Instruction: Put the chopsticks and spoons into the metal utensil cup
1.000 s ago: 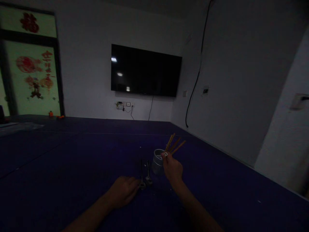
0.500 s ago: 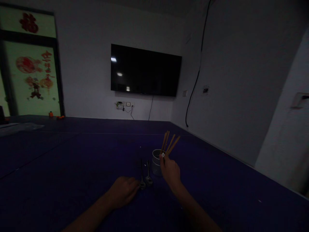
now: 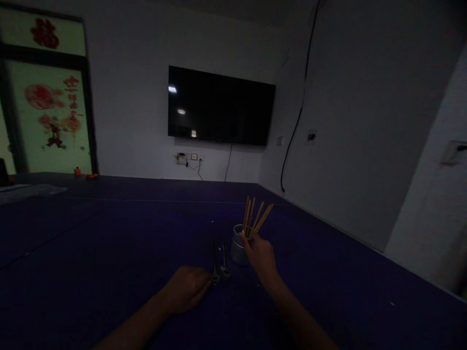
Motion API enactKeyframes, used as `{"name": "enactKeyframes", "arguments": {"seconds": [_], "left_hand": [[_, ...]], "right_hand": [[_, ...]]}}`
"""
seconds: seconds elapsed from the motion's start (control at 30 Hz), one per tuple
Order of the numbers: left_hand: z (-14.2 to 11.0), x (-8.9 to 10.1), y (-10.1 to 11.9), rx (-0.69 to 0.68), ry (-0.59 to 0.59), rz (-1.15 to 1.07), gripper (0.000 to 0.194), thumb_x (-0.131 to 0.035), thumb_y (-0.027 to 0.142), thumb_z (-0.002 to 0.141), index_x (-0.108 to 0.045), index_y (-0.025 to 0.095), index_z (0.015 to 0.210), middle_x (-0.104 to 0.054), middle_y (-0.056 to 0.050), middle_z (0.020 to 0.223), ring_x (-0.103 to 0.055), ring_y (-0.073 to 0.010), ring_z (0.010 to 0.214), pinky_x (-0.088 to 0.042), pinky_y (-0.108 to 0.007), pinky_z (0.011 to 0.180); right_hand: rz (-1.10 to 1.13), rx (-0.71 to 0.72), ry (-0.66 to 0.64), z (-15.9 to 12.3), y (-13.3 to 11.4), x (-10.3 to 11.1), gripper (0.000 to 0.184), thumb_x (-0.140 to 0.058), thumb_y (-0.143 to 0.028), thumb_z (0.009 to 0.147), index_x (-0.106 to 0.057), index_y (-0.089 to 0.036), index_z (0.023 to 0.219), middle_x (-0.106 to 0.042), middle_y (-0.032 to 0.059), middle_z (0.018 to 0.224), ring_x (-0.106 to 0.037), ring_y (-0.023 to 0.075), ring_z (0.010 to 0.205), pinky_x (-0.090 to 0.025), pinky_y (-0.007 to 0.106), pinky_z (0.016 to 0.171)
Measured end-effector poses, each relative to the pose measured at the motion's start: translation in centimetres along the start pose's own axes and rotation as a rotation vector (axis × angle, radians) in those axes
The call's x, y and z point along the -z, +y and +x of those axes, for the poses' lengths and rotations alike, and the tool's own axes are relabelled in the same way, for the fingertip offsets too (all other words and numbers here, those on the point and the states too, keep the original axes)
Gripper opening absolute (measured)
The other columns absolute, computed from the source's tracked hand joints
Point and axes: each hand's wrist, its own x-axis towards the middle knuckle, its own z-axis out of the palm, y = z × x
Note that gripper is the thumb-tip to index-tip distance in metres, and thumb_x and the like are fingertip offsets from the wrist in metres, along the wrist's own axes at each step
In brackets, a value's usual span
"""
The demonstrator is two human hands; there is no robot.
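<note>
My left hand point(image 3: 187, 288) rests on the purple tabletop with fingers loosely bent and no object visible in it. Its fingertips lie close beside the bowl of one metal spoon point(image 3: 215, 278); whether they touch cannot be told. Alongside is another spoon point(image 3: 225, 271), its handle pointing away from me. My right hand point(image 3: 260, 253) is closed in a pinch at the right rim of a grey cup point(image 3: 239, 252). A small pale thing shows at its thumb, too small to name. Several wooden chopsticks point(image 3: 258, 214) stand fanned out of the cup, just behind that hand.
The purple tabletop point(image 3: 146, 228) runs toward the wall, with small white specks on it. Clear plastic sheeting point(image 3: 32, 193) lies at the far left, and orange items point(image 3: 92, 176) sit near the door. A black cable point(image 3: 294, 131) hangs down the right wall.
My right hand has dropped slightly and shifted a little right at the cup's rim. The chopsticks now stand farther apart, with more of them showing. My left hand stays put.
</note>
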Motion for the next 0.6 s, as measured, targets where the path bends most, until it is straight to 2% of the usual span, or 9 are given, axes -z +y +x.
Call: {"name": "enactKeyframes", "arguments": {"seconds": [0.27,0.6], "left_hand": [[0.0,0.1,-0.1,-0.023,-0.007,-0.012,0.03,-0.027,0.025,0.095,-0.055,0.02,0.083,-0.064,-0.002,0.071,-0.057,-0.0133,0.058,-0.041,-0.025,0.055],[0.1,0.2,0.0,0.008,-0.042,-0.032,0.03,-0.028,0.025,0.094,-0.054,0.019,0.08,-0.063,-0.003,0.071,-0.057,-0.0126,0.058,-0.041,-0.023,0.056]], "right_hand": [[-0.066,0.002,-0.025,-0.2,-0.2,0.5,0.046,-0.039,-0.054,0.091,-0.063,-0.016,0.101,-0.07,0.01,0.077,-0.067,0.021,0.07,-0.038,0.024,0.057],[-0.199,-0.089,-0.11,-0.3,-1.3,1.8,0.054,-0.032,-0.06,0.09,-0.066,-0.02,0.099,-0.07,0.0108,0.075,-0.068,0.0239,0.072,-0.042,0.029,0.062]]}}
